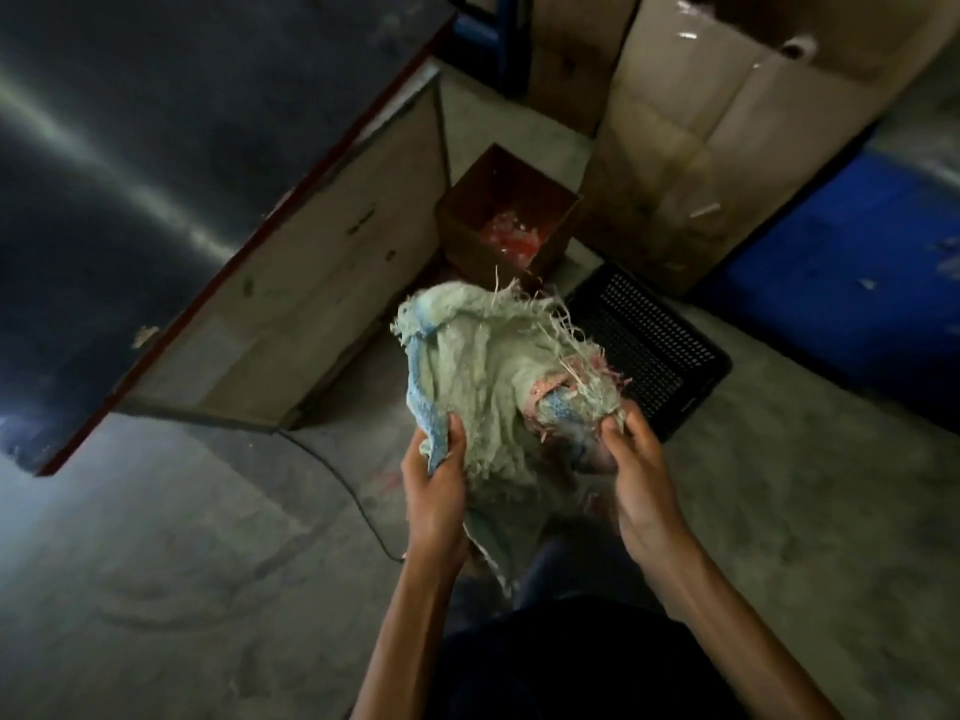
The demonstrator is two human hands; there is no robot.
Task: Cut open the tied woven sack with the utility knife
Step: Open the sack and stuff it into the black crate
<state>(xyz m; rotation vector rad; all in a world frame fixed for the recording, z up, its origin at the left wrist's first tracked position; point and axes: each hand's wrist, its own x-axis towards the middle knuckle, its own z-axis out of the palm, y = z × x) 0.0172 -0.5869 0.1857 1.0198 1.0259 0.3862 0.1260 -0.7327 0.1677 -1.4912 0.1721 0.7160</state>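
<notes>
A pale green woven sack [493, 371] with blue stripes and frayed, loose threads hangs crumpled in the air in front of me. My left hand [439, 480] grips its left blue-striped edge. My right hand [636, 470] clutches its right side, where the weave shows pink and blue. The sack's top edge is ragged and open. No utility knife is visible in the view.
A dark-topped table [156, 148] with a pale side panel stands at left. A small brown box [506, 215] holding red bits sits on the concrete floor beyond the sack. A black perforated tray [654, 350] lies right of it. Cardboard boxes [727, 122] and a blue pallet [857, 262] stand behind. A thin cable [343, 480] runs along the floor.
</notes>
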